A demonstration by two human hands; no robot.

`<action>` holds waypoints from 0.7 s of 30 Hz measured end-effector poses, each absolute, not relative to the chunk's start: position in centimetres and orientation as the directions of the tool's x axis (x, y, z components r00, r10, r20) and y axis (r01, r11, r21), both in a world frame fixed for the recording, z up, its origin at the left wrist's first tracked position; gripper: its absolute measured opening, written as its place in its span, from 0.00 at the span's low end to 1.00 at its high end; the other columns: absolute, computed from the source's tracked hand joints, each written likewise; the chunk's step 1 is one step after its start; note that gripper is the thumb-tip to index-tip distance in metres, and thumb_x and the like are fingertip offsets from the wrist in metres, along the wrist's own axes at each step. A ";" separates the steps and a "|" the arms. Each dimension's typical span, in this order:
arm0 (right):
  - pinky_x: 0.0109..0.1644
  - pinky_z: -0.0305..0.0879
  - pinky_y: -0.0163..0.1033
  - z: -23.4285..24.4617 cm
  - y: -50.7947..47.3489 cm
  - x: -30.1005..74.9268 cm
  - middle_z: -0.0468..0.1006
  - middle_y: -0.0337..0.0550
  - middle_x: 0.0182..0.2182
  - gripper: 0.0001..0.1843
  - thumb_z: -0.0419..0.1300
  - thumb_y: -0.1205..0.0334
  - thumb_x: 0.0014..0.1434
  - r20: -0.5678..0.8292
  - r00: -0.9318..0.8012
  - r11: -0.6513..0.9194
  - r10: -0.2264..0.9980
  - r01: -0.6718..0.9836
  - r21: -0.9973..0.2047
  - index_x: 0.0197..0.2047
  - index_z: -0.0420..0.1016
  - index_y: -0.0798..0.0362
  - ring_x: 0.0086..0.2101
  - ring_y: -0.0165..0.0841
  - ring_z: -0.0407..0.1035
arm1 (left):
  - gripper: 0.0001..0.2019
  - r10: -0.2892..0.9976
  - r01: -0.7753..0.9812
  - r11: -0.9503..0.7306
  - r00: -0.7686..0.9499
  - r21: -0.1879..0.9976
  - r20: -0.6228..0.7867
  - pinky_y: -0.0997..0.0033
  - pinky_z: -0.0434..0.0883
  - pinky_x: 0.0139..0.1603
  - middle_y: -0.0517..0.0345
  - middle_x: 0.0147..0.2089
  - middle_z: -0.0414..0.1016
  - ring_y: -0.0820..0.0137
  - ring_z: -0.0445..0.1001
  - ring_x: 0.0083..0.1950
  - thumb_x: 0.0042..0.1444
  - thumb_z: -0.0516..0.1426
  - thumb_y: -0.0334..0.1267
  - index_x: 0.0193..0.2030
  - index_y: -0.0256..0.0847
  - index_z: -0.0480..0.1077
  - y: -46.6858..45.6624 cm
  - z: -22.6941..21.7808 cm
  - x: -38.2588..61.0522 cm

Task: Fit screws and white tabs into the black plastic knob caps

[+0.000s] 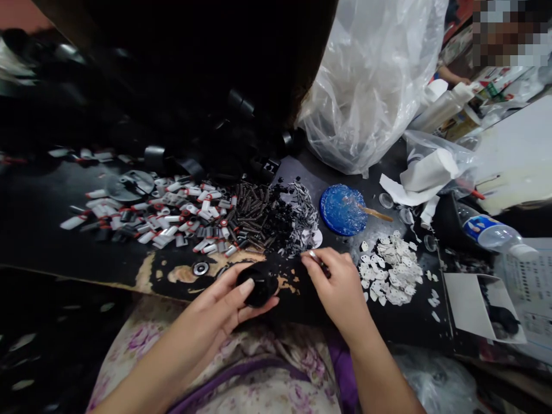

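My left hand (233, 299) is wrapped round a black round plastic part (259, 286), its thumb on the rim, above the table's front edge. To the right, my right hand (338, 282) is closed in a pinch on a small shiny metal piece (314, 256), mostly hidden by the fingers. Just beyond that hand lie a pile of small grey strips (303, 215) and small black pieces (279, 215). Dark coil springs (252, 207) are heaped left of these. Beside my right hand spreads a pile of small white flat pieces (392, 267).
White and grey cylindrical parts with red rings (172, 215) cover the table's left. A blue lid of clear grease (340, 210) holds a wooden stick (375, 214). Behind stands a plastic bag (366, 86). At right are a bottle (494, 233) and a white box (470, 305); another person's arm (451, 75) shows.
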State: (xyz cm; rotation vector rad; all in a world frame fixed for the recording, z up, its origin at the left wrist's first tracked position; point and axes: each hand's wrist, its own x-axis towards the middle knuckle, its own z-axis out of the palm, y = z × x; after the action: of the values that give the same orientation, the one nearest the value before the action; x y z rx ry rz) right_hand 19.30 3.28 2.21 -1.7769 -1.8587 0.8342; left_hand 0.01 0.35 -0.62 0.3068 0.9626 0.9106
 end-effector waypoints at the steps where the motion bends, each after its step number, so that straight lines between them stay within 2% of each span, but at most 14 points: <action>1: 0.44 0.57 0.43 1.9 3.6 19.3 0.81 0.42 0.37 0.09 0.56 0.62 0.66 -0.027 -0.086 0.056 0.996 0.827 -0.560 0.40 0.78 0.51 0.38 0.36 0.72 | 0.12 0.791 -0.555 0.581 0.214 0.595 -0.573 0.62 0.79 0.48 0.54 0.51 0.80 0.59 0.77 0.50 0.54 0.65 0.43 0.45 0.47 0.79 0.4 -0.6 0.2; 3: 0.44 0.54 0.44 1.3 4.2 19.2 0.80 0.43 0.36 0.06 0.57 0.64 0.65 0.015 -0.153 0.148 0.988 0.917 -0.369 0.42 0.76 0.51 0.38 0.38 0.72 | 0.12 0.802 -0.581 0.553 0.176 0.598 -0.571 0.64 0.79 0.48 0.56 0.50 0.80 0.61 0.77 0.49 0.54 0.66 0.43 0.45 0.48 0.79 0.5 -0.5 0.5; 5: 0.44 0.52 0.44 1.0 4.5 19.0 0.79 0.43 0.36 0.05 0.57 0.64 0.65 0.016 -0.203 0.200 0.979 0.939 -0.280 0.42 0.74 0.52 0.38 0.38 0.72 | 0.12 0.808 -0.601 0.534 0.155 0.595 -0.569 0.65 0.79 0.48 0.56 0.51 0.80 0.62 0.76 0.50 0.55 0.65 0.42 0.46 0.48 0.79 0.6 -0.6 0.7; 14: 0.43 0.51 0.43 1.1 4.1 18.6 0.79 0.43 0.35 0.05 0.59 0.60 0.65 -0.010 -0.226 0.217 0.974 0.943 -0.253 0.40 0.74 0.53 0.38 0.39 0.71 | 0.11 0.824 -0.620 0.512 0.157 0.594 -0.545 0.67 0.80 0.46 0.56 0.48 0.81 0.66 0.79 0.43 0.57 0.64 0.40 0.47 0.46 0.78 0.4 -0.9 0.7; 16: 0.43 0.52 0.43 1.3 3.8 18.5 0.79 0.43 0.34 0.04 0.60 0.62 0.63 0.022 -0.224 0.220 0.974 0.926 -0.308 0.38 0.74 0.53 0.37 0.38 0.71 | 0.11 0.828 -0.639 0.494 0.139 0.590 -0.543 0.66 0.79 0.48 0.57 0.48 0.81 0.65 0.79 0.45 0.58 0.63 0.40 0.48 0.46 0.77 0.5 -0.8 0.9; 21: 0.42 0.55 0.39 2.2 2.6 17.6 0.80 0.37 0.33 0.04 0.61 0.64 0.64 0.060 -0.213 0.200 0.975 0.731 -0.652 0.38 0.77 0.51 0.34 0.32 0.70 | 0.11 0.834 -0.707 0.451 0.116 0.544 -0.540 0.65 0.76 0.54 0.56 0.53 0.80 0.64 0.78 0.51 0.61 0.60 0.39 0.50 0.47 0.75 0.5 -0.2 1.6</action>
State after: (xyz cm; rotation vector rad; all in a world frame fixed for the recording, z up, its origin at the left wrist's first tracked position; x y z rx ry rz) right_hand 17.58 2.62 2.20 -1.5851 -2.0152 0.6941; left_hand 1.61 0.50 -0.24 0.1662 0.9120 1.1355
